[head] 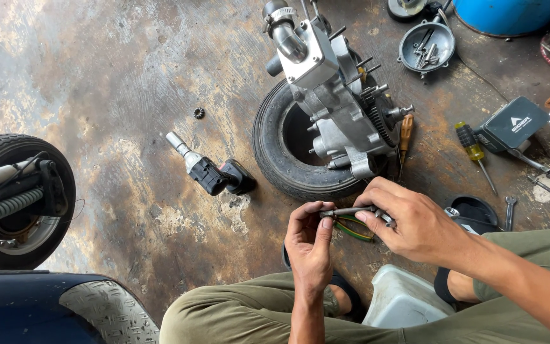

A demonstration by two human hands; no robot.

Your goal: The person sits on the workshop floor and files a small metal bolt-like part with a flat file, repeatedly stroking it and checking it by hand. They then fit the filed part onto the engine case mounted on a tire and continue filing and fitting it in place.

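A single head-worn camera looks steeply down from above a seated person's knees onto a stained concrete floor [128, 70]. The engine block on a small tyre [326, 121] sits just above frame centre, close to the lens. Left of it, at the frame's edge, a scooter wheel [17, 197] is cut off; right of it, tools run out of frame.

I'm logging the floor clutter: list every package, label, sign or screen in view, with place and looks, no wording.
Flat case: on the floor at right, beside the yellow-handled screwdriver; rectangular, dark grey-green, with a white triangular emblem and white lettering on its lid.
No signs or screens show; the white tub by the person's knee shows no label.
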